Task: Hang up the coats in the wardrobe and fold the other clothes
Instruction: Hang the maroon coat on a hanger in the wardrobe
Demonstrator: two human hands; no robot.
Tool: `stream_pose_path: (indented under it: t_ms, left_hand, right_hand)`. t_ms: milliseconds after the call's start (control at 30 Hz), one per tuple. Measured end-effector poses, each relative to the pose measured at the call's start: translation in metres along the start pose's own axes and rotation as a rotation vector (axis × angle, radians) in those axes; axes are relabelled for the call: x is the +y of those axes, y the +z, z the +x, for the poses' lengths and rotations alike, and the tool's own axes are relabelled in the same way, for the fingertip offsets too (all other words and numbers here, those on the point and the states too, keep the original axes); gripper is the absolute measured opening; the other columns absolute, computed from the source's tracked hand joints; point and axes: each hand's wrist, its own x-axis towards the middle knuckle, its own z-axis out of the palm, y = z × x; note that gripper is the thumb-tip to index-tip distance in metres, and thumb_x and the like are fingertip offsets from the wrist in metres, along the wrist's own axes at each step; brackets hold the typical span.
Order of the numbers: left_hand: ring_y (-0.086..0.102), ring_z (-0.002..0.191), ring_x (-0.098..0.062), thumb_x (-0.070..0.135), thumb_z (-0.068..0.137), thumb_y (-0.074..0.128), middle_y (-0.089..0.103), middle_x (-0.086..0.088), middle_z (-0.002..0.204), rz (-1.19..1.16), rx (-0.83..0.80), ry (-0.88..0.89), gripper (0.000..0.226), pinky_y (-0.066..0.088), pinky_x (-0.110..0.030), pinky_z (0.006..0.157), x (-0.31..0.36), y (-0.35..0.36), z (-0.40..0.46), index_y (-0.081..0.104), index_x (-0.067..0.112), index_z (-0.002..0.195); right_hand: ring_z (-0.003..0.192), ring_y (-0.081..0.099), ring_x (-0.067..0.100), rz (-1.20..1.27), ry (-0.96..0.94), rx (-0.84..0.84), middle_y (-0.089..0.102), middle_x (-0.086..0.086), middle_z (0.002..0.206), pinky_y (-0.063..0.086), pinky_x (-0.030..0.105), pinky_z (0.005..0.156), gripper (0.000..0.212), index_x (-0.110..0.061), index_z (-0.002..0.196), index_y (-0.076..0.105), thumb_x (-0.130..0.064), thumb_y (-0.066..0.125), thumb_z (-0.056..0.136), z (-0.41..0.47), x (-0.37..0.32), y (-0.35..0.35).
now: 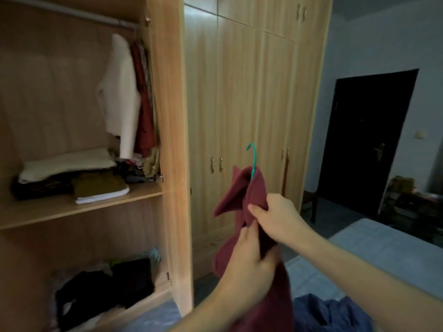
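Maroon coat point(242, 200) held up in the air in front of the closed wardrobe doors point(239, 92), on a teal hanger point(253, 161); only the hook and a short length of its neck show, rising out of the collar just above the fingers. Collar flap folds outward, away from the fingertips.

Right hand point(275, 216): thumb and fingers clenched on the coat's fabric just below the collar, thumb pointing toward the other hand. Left hand point(247, 257): directly beneath the right, fingers curled round the coat's front edge, fingertips nearly touching the right thumb. The coat's body hangs down below both hands to the bottom of the view.

Below the wrists: crumpled blue garment point(330, 312) lying on a pale blue bed point(383, 250).

Beyond the fingertips, to their far side: open wardrobe compartment point(165, 116). A rail point(72, 13) runs across its top; a white garment point(122, 97) and dark red clothes point(143, 97) hang from it, bunched at the end nearer the hands. Shelf point(72, 207) carries folded clothes point(72, 173) in stacks. Loose dark clothes point(105, 291) lie heaped in the bottom compartment.

Past the right hand, well apart: dark door point(366, 140).
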Motion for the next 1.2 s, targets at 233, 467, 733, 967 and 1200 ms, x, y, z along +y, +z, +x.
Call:
stream_pose_path:
  t_ms: [233,467,733,967,1200]
  left_hand:
    - [0.059,0.074,-0.003,0.003,0.091,0.052,0.063,0.013,0.081,0.128,0.425,0.114,0.026,0.042,-0.015,0.065,-0.008,-0.090,0.019,0.066,0.025,0.092]
    - [0.043,0.126,-0.024,0.041,0.089,0.041,0.047,-0.002,0.138,0.833,0.003,0.131,0.053,0.036,-0.038,0.105,-0.071,-0.124,0.064,0.045,0.020,0.138]
    - [0.057,0.102,-0.027,0.042,0.101,0.040,0.058,0.005,0.108,0.927,0.098,0.049,0.024,0.045,-0.042,0.072,-0.052,-0.108,0.051,0.042,0.019,0.107]
    - [0.060,0.089,-0.022,0.040,0.097,0.046,0.059,0.008,0.094,0.946,0.313,0.151,0.017,0.045,-0.039,0.060,-0.036,-0.128,0.055,0.034,0.030,0.091]
    - [0.058,0.087,-0.017,0.037,0.098,0.050,0.047,0.014,0.084,1.030,0.340,0.067,0.014,0.035,-0.033,0.058,-0.038,-0.171,0.035,0.040,0.030,0.091]
  right_hand:
    - [0.102,0.064,0.023,-0.036,-0.044,-0.096,0.069,0.005,0.107,0.049,0.031,0.084,0.021,-0.014,0.108,0.065,-0.027,0.057,0.094,0.025,0.021,0.007]
    - [0.096,0.066,0.019,-0.118,-0.335,-0.172,0.069,-0.004,0.101,0.052,0.039,0.083,0.018,-0.031,0.106,0.057,-0.037,0.054,0.089,0.017,0.008,0.017]
    - [0.099,0.064,0.020,-0.238,-0.467,-0.154,0.065,-0.007,0.106,0.053,0.043,0.081,0.029,-0.032,0.118,0.050,-0.043,0.051,0.091,0.022,-0.001,0.013]
    - [0.092,0.059,0.018,-0.126,-0.587,-0.053,0.056,-0.012,0.105,0.049,0.038,0.074,0.026,-0.029,0.110,0.039,-0.039,0.050,0.089,0.025,-0.002,0.007]
    - [0.089,0.062,0.017,-0.398,-0.740,0.088,0.059,-0.007,0.101,0.034,0.030,0.056,0.017,-0.024,0.114,0.043,-0.029,0.045,0.098,0.048,-0.006,0.049]
